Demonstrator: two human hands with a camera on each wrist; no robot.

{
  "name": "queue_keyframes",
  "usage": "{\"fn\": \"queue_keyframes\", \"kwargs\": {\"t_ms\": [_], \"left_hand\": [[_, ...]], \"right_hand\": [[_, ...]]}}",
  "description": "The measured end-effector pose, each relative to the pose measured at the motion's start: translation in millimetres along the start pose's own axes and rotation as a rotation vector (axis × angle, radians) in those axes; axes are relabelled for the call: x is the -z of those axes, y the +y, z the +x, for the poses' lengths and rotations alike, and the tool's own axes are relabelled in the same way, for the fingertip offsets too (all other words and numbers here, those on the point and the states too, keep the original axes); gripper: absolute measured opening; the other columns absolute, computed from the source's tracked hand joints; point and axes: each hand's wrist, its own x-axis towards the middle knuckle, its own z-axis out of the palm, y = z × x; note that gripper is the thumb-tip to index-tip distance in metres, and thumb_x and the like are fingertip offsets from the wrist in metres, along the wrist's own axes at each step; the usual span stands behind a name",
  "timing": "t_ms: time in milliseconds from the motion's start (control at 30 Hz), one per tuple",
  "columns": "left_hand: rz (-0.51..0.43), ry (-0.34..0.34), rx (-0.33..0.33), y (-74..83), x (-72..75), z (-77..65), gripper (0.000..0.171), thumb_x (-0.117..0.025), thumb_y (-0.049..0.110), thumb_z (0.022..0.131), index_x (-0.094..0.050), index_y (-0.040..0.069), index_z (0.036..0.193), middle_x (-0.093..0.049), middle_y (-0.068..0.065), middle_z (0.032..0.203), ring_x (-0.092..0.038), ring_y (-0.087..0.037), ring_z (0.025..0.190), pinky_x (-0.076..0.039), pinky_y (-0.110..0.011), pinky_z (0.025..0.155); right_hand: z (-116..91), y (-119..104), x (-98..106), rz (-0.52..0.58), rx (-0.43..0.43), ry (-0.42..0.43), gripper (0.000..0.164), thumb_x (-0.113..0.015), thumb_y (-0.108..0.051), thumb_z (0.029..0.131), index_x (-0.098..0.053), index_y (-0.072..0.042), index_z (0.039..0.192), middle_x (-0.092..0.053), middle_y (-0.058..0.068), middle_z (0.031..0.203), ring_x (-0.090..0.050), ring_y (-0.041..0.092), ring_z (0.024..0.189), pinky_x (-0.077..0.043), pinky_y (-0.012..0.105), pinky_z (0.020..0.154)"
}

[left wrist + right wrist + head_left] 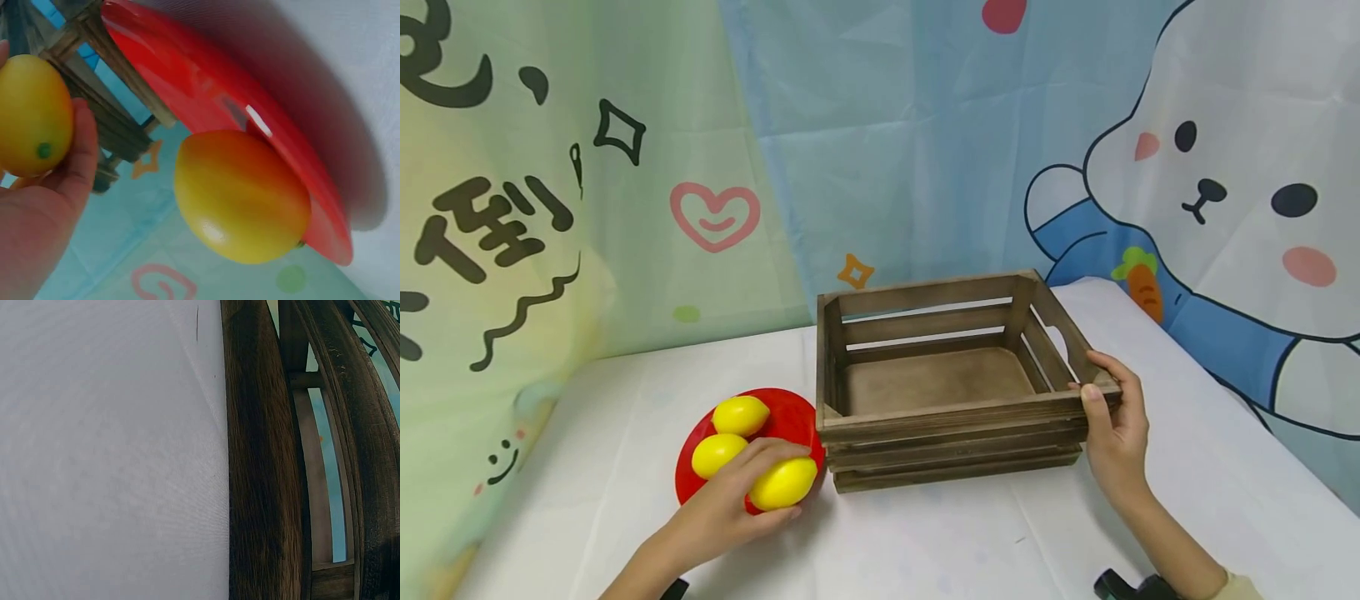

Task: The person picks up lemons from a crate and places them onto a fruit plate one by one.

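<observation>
My left hand (730,498) grips a yellow lemon (784,483) over the near right part of a red plate (790,408). Two more lemons lie on the plate, one at the back (741,415) and one at its left (718,455). In the left wrist view, fingers and thumb wrap the held lemon (34,115), while another lemon (242,197) rests on the plate. With thumb and fingers, my right hand (1118,429) holds the near right corner of a slatted wooden crate (951,425). The right wrist view shows the crate's slats (265,456) but no hand.
The crate stands just right of the plate on a white-covered table (925,542), and nothing lies inside it. Behind the table hangs a printed cloth (880,150) with a cartoon bear. Black straps (1135,586) show below the right wrist.
</observation>
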Motion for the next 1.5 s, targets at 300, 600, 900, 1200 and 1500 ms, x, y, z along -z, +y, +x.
{"fn": "queue_keyframes", "kwargs": {"t_ms": [300, 600, 900, 1200, 1500], "left_hand": [[0.049, -0.03, 0.177, -15.4, 2.9, 1.6, 0.057, -0.081, 0.021, 0.08, -0.054, 0.027, 0.13, -0.055, 0.006, 0.129, -0.051, -0.021, 0.119, -0.055, -0.038, 0.089], [0.049, 0.004, 0.214, -28.3, -1.9, 3.1, 0.057, -0.083, 0.026, 0.077, -0.057, 0.023, 0.128, -0.056, 0.006, 0.128, -0.052, -0.021, 0.117, -0.056, -0.04, 0.086], [0.06, 0.004, 0.255, -30.8, -5.6, 1.0, 0.059, -0.084, 0.03, 0.076, -0.059, 0.02, 0.128, -0.059, 0.005, 0.126, -0.054, -0.02, 0.115, -0.055, -0.041, 0.088], [0.066, -0.082, 0.209, -34.7, -6.2, 0.4, 0.056, -0.077, 0.029, 0.084, -0.054, 0.019, 0.133, -0.057, 0.002, 0.129, -0.053, -0.02, 0.115, -0.053, -0.044, 0.092], [0.041, -0.089, 0.021, -37.5, -6.0, 0.3, 0.048, -0.07, 0.003, 0.086, -0.059, 0.014, 0.132, -0.052, -0.004, 0.138, -0.04, -0.033, 0.136, -0.052, -0.038, 0.095]], "right_hand": [[-0.6, 1.3, -0.4, -0.017, 0.017, 0.0, 0.043, -0.04, 0.01, 0.095, -0.042, 0.008, 0.138, -0.047, 0.006, 0.135, -0.061, 0.008, 0.103, -0.043, 0.015, 0.089], [-1.1, 1.5, -0.5, -0.023, 0.015, 0.0, 0.043, -0.04, 0.01, 0.095, -0.039, 0.01, 0.138, -0.047, 0.004, 0.135, -0.061, 0.007, 0.102, -0.044, 0.014, 0.088], [-1.5, 0.9, -0.5, 0.003, 0.004, 0.0, 0.043, -0.039, 0.01, 0.095, -0.042, 0.007, 0.138, -0.046, 0.007, 0.135, -0.061, 0.008, 0.103, -0.044, 0.014, 0.09], [-0.4, 1.3, 0.4, 0.012, 0.005, 0.013, 0.043, -0.04, 0.01, 0.095, -0.04, 0.009, 0.138, -0.047, 0.006, 0.135, -0.062, 0.008, 0.102, -0.045, 0.014, 0.09], [-1.3, 1.1, -1.0, 0.036, 0.014, 0.005, 0.043, -0.04, 0.011, 0.095, -0.042, 0.008, 0.138, -0.046, 0.008, 0.136, -0.062, 0.009, 0.102, -0.045, 0.014, 0.091]]}}
